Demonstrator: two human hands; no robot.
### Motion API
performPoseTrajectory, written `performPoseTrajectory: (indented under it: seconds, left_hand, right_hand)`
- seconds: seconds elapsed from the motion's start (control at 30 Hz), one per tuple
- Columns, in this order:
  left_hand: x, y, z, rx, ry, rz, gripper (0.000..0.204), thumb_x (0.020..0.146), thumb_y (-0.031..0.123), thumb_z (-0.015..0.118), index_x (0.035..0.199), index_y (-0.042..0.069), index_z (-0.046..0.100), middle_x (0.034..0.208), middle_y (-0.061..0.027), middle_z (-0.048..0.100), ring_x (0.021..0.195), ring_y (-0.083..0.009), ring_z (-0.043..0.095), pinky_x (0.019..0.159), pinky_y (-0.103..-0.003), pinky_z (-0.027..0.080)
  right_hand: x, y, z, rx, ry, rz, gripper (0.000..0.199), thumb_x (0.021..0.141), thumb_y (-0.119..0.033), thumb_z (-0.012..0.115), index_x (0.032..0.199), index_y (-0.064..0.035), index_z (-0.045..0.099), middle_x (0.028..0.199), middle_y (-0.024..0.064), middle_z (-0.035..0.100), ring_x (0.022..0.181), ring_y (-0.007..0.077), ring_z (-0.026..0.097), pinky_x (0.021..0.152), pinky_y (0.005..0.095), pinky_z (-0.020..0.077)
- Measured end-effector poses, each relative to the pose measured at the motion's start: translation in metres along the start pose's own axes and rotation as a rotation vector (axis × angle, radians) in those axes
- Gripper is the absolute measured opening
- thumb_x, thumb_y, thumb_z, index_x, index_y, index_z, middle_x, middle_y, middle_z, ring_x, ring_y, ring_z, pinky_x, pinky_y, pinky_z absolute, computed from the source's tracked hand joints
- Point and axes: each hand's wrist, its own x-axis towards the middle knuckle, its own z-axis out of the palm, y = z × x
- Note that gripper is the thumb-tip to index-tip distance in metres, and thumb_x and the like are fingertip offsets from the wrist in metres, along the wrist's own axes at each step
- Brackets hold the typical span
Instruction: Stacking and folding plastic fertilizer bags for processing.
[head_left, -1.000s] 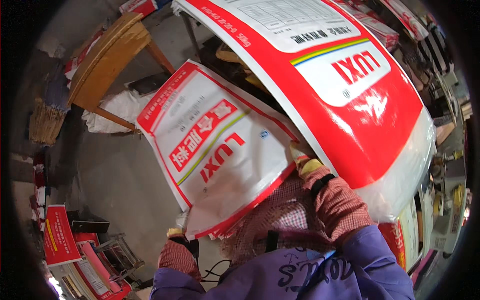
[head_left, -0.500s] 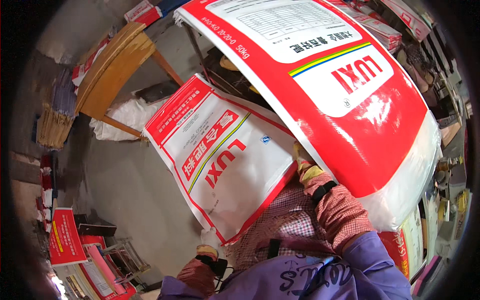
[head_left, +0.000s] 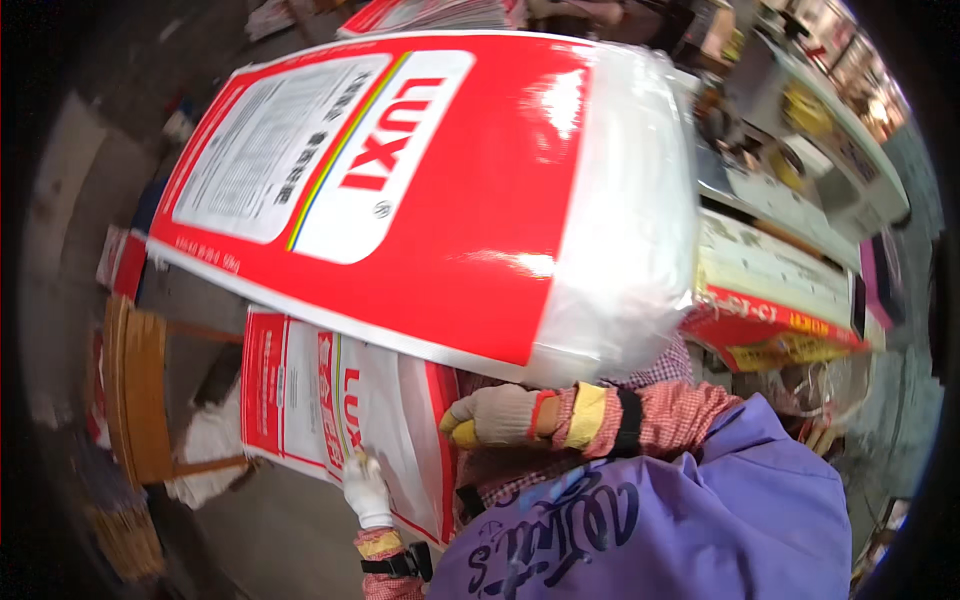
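A large red and white sack [head_left: 440, 190] fills the upper middle of the frame, lying flat and tilted, its white panel toward the upper left and its clear plastic-wrapped end toward the right. Below it, in the lower left centre, a smaller red and white bag [head_left: 330, 410] stands roughly upright, its top edge tucked under the big sack.

The right hand [head_left: 495, 415], in a pale knit glove with yellow fingertips, sits in the lower middle just under the big sack's lower edge, fingers curled against the right edge of the smaller bag; it seems to grip that edge, though the fingertips are partly hidden. The left hand [head_left: 366, 490], in a white glove, is lower down, fingers closed narrowly and pressed on the smaller bag's face near its bottom.

A purple sleeve [head_left: 680, 520] and a red checked cuff fill the lower right. A wooden chair [head_left: 140, 400] stands at the left edge on the grey floor [head_left: 70, 220]. At the right, a stack of printed bags [head_left: 780, 300] lies on a counter [head_left: 830, 140].
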Motion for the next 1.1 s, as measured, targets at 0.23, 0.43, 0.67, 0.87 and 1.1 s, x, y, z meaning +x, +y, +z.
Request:
performPoseTrajectory:
  seconds: [0.23, 0.43, 0.67, 0.87, 1.1]
  left_hand:
    - [0.054, 0.294, -0.024, -0.155, 0.148, 0.950, 0.031, 0.074, 0.015, 0.063, 0.102, 0.001, 0.056, 0.109, -0.0144, 0.054, 0.098, -0.0311, 0.051, 0.084, -0.039, 0.040]
    - [0.064, 0.372, 0.020, -0.112, 0.178, 1.068, 0.028, 0.065, 0.012, 0.065, 0.090, 0.001, 0.056, 0.105, -0.0161, 0.056, 0.094, -0.0335, 0.052, 0.081, -0.042, 0.041]
    - [0.094, 0.376, 0.007, -0.544, -0.195, 0.724, 0.016, 0.079, 0.010, 0.059, 0.091, -0.001, 0.059, 0.092, -0.0095, 0.060, 0.079, -0.0186, 0.057, 0.071, -0.028, 0.046]
    - [0.102, 0.385, -0.033, -0.880, -0.626, 0.361, 0.022, 0.085, 0.018, 0.059, 0.095, -0.002, 0.057, 0.078, 0.0003, 0.057, 0.065, -0.0043, 0.048, 0.057, -0.018, 0.039]
    - [0.129, 0.378, -0.075, -0.925, -0.416, 0.622, 0.018, 0.087, 0.017, 0.055, 0.085, -0.001, 0.058, 0.071, -0.0025, 0.057, 0.064, -0.0078, 0.051, 0.059, -0.020, 0.040]
  right_hand:
    - [-0.076, 0.028, -0.030, -0.139, 0.321, -0.241, 0.017, 0.073, -0.019, 0.063, 0.087, -0.0104, 0.063, 0.081, 0.0066, 0.063, 0.077, 0.0208, 0.060, 0.066, 0.0304, 0.0458]
    - [-0.127, 0.031, -0.064, -0.283, 0.599, -0.159, 0.016, 0.077, -0.023, 0.057, 0.084, -0.0091, 0.063, 0.080, 0.0072, 0.061, 0.074, 0.0217, 0.060, 0.065, 0.0308, 0.0457]
    - [-0.141, -0.007, -0.124, 0.075, 1.209, -0.051, 0.025, 0.077, -0.028, 0.057, 0.088, -0.0069, 0.064, 0.082, 0.0135, 0.064, 0.076, 0.0270, 0.062, 0.069, 0.0356, 0.0475]
    - [-0.098, -0.029, -0.145, -0.099, 0.914, -0.034, 0.028, 0.075, -0.029, 0.056, 0.089, -0.0070, 0.064, 0.087, 0.0154, 0.064, 0.082, 0.0324, 0.060, 0.072, 0.0393, 0.0475]
    - [-0.116, -0.025, -0.128, -0.280, 0.852, 0.004, 0.029, 0.076, -0.032, 0.055, 0.085, -0.0054, 0.063, 0.084, 0.0178, 0.063, 0.081, 0.0335, 0.061, 0.070, 0.0430, 0.0478]
